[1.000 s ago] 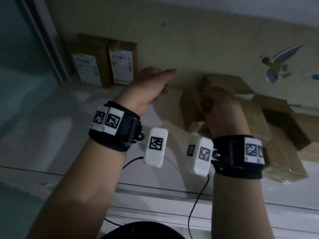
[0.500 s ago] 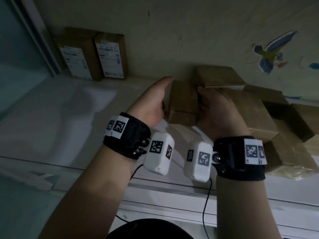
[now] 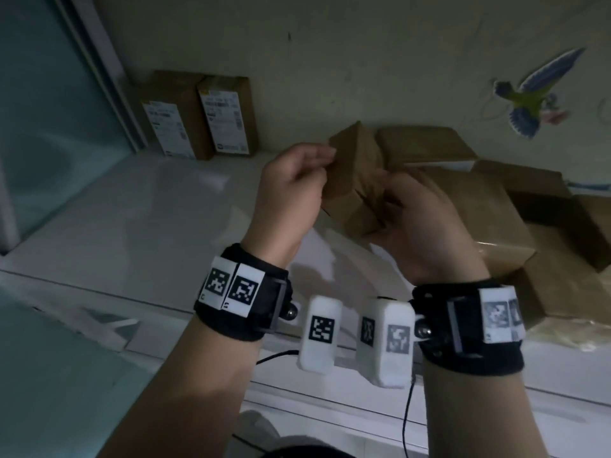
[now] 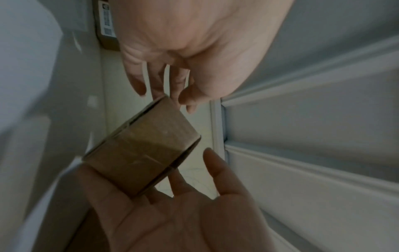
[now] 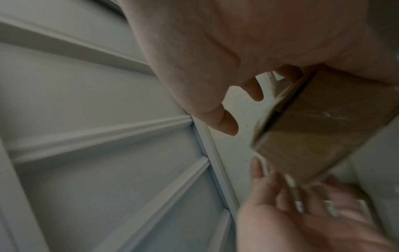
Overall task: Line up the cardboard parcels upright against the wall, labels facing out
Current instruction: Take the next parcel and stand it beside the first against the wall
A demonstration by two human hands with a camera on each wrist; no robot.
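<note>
Both hands, left hand (image 3: 291,190) and right hand (image 3: 420,223), hold a small cardboard parcel (image 3: 357,180) tilted (no label showing); two labelled parcels (image 3: 201,120) stand upright at ten o'clock.

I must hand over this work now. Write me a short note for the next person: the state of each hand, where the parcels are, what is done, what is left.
Left hand: grips the left side of a small cardboard parcel, held tilted above the white ledge.
Right hand: supports the same parcel from below and the right.
Done: two labelled parcels stand upright against the wall, labels facing out.
Left: no label shows on the held parcel; find it, then stand the parcel beside those two. The pile of parcels on the right lies flat and still needs lining up.
</note>
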